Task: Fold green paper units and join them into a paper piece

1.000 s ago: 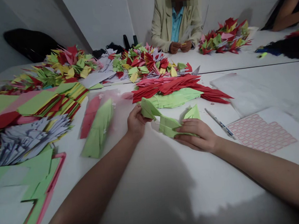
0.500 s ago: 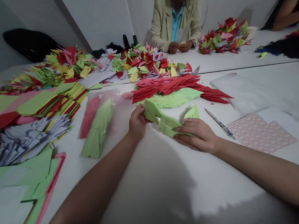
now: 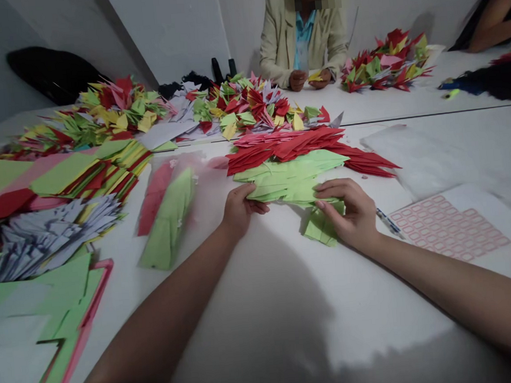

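My left hand [image 3: 240,209] pinches the left end of a bundle of long, folded light-green papers [image 3: 287,180], thumb on top and fingers curled beneath. At the bundle's right end, my right hand [image 3: 352,210] has its fingers and thumb about the paper edge. Below the right thumb a separate folded green paper piece [image 3: 322,227] rests near the table top, partly hidden by the hand. Folded red papers [image 3: 287,147] lie right behind the green bundle.
Clear bags with green folded papers [image 3: 170,228] lie left. Stacked coloured sheets [image 3: 63,171] and a grey folded pile [image 3: 59,233] stand farther left. At right are a pen [image 3: 389,223] and a red-printed label sheet [image 3: 448,229]. A co-worker [image 3: 301,46] sits opposite behind colourful paper heaps [image 3: 249,106].
The green papers held up between my hands now lie lower against the green bundle. My right hand has turned and lifted its wrist slightly. The co-worker's hands have moved apart.
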The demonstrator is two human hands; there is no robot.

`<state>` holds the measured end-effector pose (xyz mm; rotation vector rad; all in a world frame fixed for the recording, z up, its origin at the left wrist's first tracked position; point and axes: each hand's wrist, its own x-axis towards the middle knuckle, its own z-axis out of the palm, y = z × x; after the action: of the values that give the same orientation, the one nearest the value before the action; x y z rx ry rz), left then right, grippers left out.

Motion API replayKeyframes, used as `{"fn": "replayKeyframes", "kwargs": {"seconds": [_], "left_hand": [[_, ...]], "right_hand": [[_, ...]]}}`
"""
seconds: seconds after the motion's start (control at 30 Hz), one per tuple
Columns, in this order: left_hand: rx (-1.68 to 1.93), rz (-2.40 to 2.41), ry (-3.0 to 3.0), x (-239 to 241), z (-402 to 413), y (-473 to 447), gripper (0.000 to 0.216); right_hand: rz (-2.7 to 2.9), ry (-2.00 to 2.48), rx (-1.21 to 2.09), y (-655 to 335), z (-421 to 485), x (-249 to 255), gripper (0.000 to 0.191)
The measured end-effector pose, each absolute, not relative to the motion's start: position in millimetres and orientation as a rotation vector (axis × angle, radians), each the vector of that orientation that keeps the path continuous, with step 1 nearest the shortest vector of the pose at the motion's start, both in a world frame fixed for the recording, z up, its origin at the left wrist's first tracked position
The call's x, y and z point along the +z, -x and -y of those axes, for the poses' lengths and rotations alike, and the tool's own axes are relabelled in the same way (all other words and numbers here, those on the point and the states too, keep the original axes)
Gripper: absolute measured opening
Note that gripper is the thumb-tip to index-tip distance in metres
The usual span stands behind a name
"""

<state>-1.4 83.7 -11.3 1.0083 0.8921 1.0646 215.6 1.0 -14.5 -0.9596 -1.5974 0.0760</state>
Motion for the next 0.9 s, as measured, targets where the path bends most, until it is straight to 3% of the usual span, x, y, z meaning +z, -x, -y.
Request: {"fn": "replayKeyframes", "kwargs": {"seconds": [0.53, 0.9], "left_hand": [[1.053, -0.867, -0.890, -6.3, -84.6, 2.6, 0.026], [1.050, -0.839, -1.004, -10.3, -84.5, 3.5, 0.025]], "right_hand": [[1.454, 0.958, 0.265, -217.9, -5.0, -15.6, 0.006], [1.416, 0.988, 0.183, -216.4, -5.6, -14.1, 0.007]]}}
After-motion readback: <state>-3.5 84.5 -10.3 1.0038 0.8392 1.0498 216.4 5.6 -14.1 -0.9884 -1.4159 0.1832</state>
